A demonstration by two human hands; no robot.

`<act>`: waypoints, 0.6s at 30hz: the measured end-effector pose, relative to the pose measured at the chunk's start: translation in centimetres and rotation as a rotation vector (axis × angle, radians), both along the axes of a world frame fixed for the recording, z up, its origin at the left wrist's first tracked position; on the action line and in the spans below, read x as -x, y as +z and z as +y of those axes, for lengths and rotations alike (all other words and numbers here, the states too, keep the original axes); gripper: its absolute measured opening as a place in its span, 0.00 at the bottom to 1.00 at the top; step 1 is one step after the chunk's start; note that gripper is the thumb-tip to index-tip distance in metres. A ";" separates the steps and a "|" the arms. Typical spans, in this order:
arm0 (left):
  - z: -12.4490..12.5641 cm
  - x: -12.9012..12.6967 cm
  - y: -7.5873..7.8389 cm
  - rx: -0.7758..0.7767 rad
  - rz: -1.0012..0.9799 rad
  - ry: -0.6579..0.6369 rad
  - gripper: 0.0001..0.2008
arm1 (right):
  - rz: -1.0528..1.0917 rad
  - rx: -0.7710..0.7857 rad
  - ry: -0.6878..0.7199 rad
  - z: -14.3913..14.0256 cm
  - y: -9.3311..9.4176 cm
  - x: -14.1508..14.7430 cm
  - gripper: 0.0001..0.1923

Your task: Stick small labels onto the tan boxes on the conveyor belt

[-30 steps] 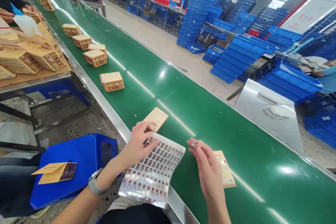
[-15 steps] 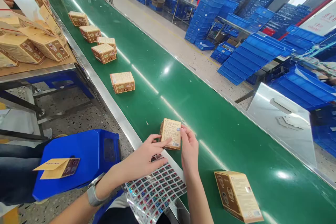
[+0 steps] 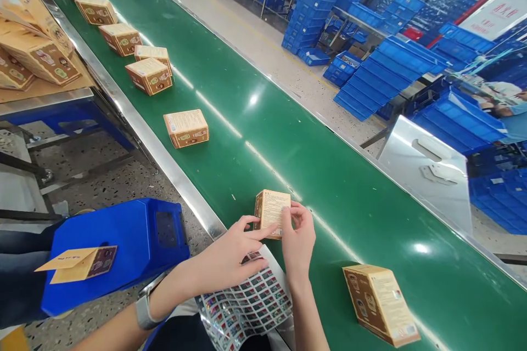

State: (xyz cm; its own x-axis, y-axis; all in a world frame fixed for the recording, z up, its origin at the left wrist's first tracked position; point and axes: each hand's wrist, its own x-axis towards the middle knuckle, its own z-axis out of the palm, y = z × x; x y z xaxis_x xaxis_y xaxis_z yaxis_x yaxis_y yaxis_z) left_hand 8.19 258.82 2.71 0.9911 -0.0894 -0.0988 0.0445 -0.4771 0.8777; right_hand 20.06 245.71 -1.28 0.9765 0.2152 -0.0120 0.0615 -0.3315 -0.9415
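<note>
Small box on belt, between fingertips of both hands, left, right.

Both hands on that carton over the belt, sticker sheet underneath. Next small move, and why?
Probably press the right hand fingertips flat on the carton face while the left hand steadies it. The right fingers sit pinched at its upper edge, the sticker sheet lies below, and the carton is tilted up off the belt.

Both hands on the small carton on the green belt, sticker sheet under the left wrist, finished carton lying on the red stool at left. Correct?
Not quite. In the head view the stool is blue and holds a flat folded card, no carton. The rest holds: left hand and right hand on the small carton, sticker sheet beneath.
</note>
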 end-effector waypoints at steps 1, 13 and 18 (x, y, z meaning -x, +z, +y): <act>-0.2 0.0 -0.1 -0.003 -0.004 -0.007 0.13 | -0.010 0.048 -0.011 -0.1 0.1 -0.2 0.14; 0.1 1.4 0.5 0.370 0.141 0.406 0.19 | 0.136 -0.143 0.384 -9.1 3.1 -0.9 0.19; 0.6 1.6 0.8 0.377 0.134 0.430 0.22 | 0.164 -0.204 0.424 -10.9 4.8 2.5 0.19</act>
State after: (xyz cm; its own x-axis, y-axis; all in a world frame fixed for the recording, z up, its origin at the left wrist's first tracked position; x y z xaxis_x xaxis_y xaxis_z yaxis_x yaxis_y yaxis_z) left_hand 6.55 259.37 3.48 0.9272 0.2644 -0.2653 0.2873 -0.0477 0.9567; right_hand 17.58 234.80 3.48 0.7912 0.6069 -0.0746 -0.0034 -0.1176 -0.9930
